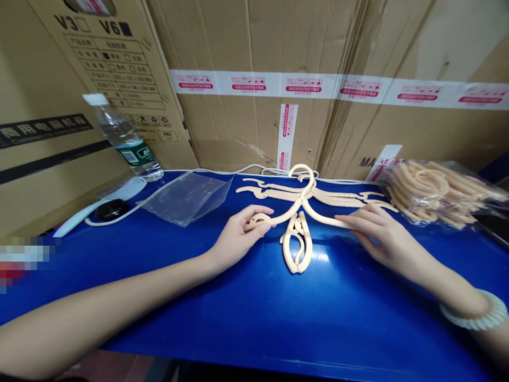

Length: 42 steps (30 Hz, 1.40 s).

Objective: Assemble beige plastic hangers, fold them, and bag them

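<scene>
Left hand (245,231) and right hand (376,231) pinch opposite ends of a cream plastic hook-topped hanger (318,216) over a glossy blue tabletop (246,318); a folded cream plastic hanger (286,254) lies on the near side, slim spread cream plastic hangers (334,199) behind, a clear hanger-filled plastic bag (431,191) to the right

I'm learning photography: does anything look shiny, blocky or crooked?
Head view: glare on the glossy blue tabletop, right of the folded cream plastic hanger; head view: coarse squares hide part of the left edge; head view: the clear plastic bottle leans, perhaps from lens distortion.
</scene>
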Each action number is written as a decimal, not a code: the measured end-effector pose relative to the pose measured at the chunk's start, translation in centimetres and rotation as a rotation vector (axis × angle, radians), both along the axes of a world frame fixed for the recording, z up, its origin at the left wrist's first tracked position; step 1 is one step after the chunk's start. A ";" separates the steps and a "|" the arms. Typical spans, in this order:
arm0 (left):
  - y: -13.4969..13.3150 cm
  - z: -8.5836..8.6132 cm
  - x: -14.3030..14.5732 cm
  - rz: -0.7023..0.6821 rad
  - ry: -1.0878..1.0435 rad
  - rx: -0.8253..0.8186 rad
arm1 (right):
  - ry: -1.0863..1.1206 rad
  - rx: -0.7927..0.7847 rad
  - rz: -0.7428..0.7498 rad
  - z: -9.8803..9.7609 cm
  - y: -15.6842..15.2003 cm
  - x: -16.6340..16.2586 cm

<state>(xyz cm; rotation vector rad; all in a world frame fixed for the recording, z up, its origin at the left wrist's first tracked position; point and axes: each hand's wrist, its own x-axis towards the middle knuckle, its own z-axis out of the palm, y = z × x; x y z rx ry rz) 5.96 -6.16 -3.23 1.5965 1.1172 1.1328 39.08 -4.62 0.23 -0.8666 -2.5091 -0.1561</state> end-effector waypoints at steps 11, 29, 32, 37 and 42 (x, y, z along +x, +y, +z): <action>0.1 -0.5 0.0 0.033 -0.114 -0.044 | -0.185 0.310 -0.389 -0.5 -2.8 -0.8; -0.1 -0.2 0.9 0.091 -0.462 -0.210 | 0.892 -0.781 -0.204 -0.6 -1.6 -2.2; -0.3 -0.3 1.4 0.050 -0.446 -0.171 | 1.030 -0.915 -0.148 -1.0 -2.4 -3.7; -0.8 -0.2 1.8 0.007 -0.421 -0.124 | 1.003 -1.008 -0.034 -1.3 -3.4 -5.4; -1.3 0.2 1.8 -0.068 -0.311 -0.091 | 1.057 -0.959 -0.011 -1.7 -3.8 -5.9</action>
